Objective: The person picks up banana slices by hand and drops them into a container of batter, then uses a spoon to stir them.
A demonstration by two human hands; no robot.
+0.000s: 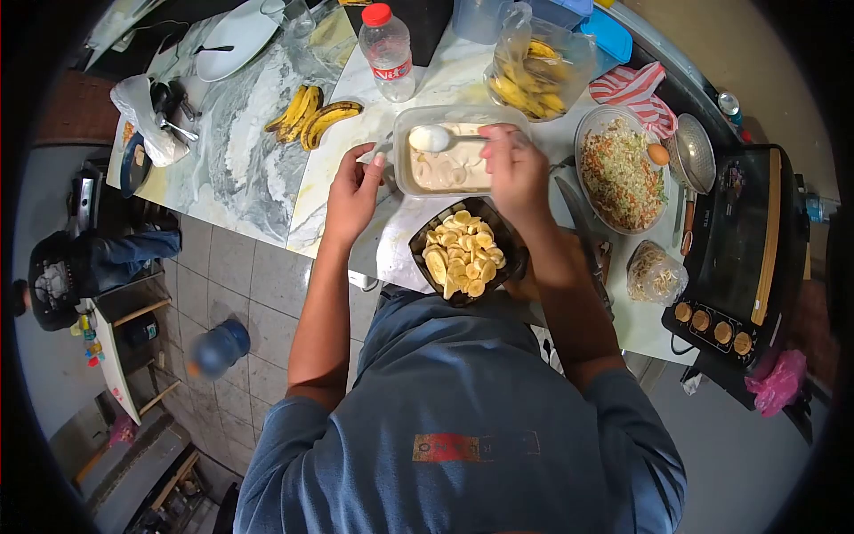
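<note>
A clear plastic container (402, 165) holds a creamy pale-beige mixture with a swirled surface. My right hand (519, 173) is closed round the handle of a spoon (467, 137), whose bowl carries a heap of white cream over the mixture. My left hand (356, 191) is at the container's left side, thumb and fingers apart, holding nothing. Right below the container, close to my body, sits a dark angular bowl (418, 242) full of banana slices (463, 254). My right forearm passes along that bowl's right side.
Whole bananas (307, 116) lie left, more in a plastic bag (534, 80) behind. A red-capped bottle (387, 58) stands at the back. Rightward are a knife (578, 209), a bowl of shredded vegetables (620, 173) with an egg (657, 154), a strainer (694, 151) and a toaster oven (729, 258).
</note>
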